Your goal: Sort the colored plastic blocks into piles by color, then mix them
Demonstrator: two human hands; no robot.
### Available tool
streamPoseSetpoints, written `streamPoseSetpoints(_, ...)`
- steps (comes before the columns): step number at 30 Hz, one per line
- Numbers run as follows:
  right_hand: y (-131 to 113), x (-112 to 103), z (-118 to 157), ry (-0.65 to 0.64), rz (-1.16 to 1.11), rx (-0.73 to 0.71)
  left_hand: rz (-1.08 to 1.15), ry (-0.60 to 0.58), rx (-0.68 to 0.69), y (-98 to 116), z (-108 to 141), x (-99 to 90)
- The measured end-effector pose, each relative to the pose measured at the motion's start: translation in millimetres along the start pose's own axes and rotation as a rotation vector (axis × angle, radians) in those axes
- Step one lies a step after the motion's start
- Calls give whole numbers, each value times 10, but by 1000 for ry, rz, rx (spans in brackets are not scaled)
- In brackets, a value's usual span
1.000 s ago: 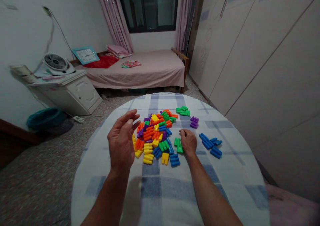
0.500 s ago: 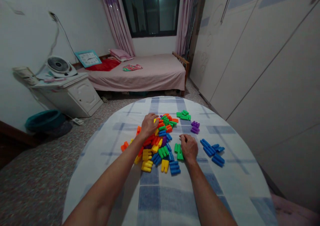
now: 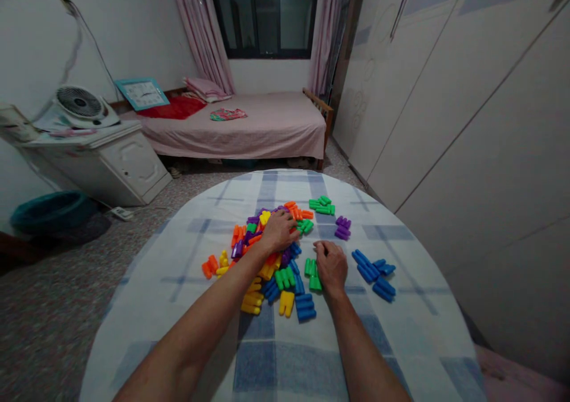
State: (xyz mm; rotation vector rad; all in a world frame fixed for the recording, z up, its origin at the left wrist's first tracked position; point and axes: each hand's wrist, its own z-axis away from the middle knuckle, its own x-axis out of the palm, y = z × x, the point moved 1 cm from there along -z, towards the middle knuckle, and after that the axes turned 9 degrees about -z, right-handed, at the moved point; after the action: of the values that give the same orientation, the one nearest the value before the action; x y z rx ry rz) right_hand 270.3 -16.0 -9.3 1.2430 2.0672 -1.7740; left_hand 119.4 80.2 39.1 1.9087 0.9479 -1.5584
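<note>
Coloured plastic peg blocks lie in a loose pile (image 3: 244, 239) in the middle of a round table under a blue-and-white checked cloth (image 3: 401, 325). My left hand (image 3: 278, 231) rests on top of the pile with its fingers curled down among the blocks, hiding those beneath. My right hand (image 3: 332, 265) sits to the right of the pile, its fingertips just beyond a green block group (image 3: 312, 275). Sorted groups lie around: green (image 3: 323, 206), purple (image 3: 342, 227), blue (image 3: 371, 274). Yellow blocks (image 3: 287, 303) and a blue stack (image 3: 305, 307) lie nearer me.
A white cabinet (image 3: 107, 164) holding a fan (image 3: 80, 104) stands left of the table, with a teal basin (image 3: 51, 212) on the floor. Tall wardrobe doors (image 3: 467, 123) run along the right. A pink-covered bed (image 3: 244, 132) lies beyond the table.
My left hand has moved from the pile's left side onto its top and further right. Orange blocks now lie spread to the left. My right hand stays beside the green blocks.
</note>
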Motion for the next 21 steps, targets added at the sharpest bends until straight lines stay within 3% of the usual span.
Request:
streamPoseSetpoints(4,5,0,-8,6,-11,12,42,67,58,35,265,-42)
streamPoseSetpoints(10,19,11,-9,12,-5,26,30,58,15,61,538,-110)
streamPoseSetpoints(17,1,12,-17,11,33,34,-26,-36,-122,-34,641,-102)
streamPoseSetpoints(21,-21,6,-19,-12,49,54,-8,-3,-189,-66,635,-120)
